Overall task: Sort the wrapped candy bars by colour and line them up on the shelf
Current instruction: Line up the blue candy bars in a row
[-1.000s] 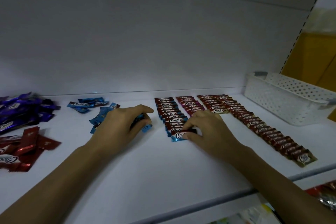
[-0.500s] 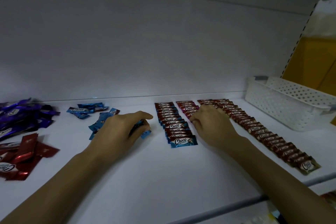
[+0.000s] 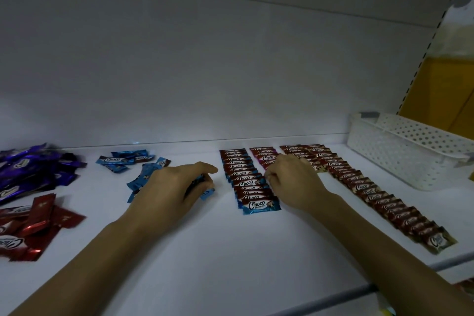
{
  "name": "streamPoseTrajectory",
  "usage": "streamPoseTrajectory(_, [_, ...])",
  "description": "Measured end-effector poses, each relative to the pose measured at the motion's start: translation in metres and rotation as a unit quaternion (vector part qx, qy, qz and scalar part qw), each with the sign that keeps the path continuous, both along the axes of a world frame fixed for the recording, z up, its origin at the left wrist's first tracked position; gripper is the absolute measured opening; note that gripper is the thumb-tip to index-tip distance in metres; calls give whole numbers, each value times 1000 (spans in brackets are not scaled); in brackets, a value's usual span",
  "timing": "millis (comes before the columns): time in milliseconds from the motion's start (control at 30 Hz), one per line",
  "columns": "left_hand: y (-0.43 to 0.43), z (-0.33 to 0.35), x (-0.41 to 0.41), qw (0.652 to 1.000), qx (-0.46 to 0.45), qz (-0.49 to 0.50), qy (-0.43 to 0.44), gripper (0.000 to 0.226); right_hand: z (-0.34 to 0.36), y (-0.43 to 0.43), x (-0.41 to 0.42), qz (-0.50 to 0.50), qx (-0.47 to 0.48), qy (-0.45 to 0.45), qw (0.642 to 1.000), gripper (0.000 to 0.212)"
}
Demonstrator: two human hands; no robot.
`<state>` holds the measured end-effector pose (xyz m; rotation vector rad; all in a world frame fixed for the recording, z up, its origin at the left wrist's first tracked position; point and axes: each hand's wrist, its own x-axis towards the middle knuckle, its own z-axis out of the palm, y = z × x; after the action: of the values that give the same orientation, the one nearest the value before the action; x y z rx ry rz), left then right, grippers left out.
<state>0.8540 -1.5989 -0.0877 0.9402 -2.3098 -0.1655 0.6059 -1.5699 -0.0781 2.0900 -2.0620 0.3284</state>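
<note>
Left hand [image 3: 174, 187] grips blue bars [image 3: 206, 194]; three loose piles [image 3: 33, 169]; one basket [image 3: 400, 159].

The shelf [image 3: 230, 251] is white; the basket [image 3: 400, 156] is white, dotted all over with round holes; the far-left heap [image 3: 30, 172] is purple, the heap in front of it [image 3: 38, 218] glossy red; the scattered bars [image 3: 123, 160] are light blue with a brown band and white "Choco" script, as is the held bar [image 3: 208, 193] in the left hand [image 3: 174, 187]; the left row [image 3: 260, 206] is blue-edged, the middle row [image 3: 264, 154] magenta, the right row [image 3: 379, 200] brown with beige ends.
</note>
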Motion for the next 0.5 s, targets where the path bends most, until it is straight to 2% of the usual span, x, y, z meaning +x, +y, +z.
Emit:
streamPoseTrajectory(333, [0, -1, -1, 1000, -14, 2, 9, 31, -4, 10, -7, -3, 1, 23, 1000, 29])
streamPoseTrajectory(500, [0, -1, -1, 1000, -18, -1, 19, 30, -9, 7, -7, -5, -20, 4, 1000, 26])
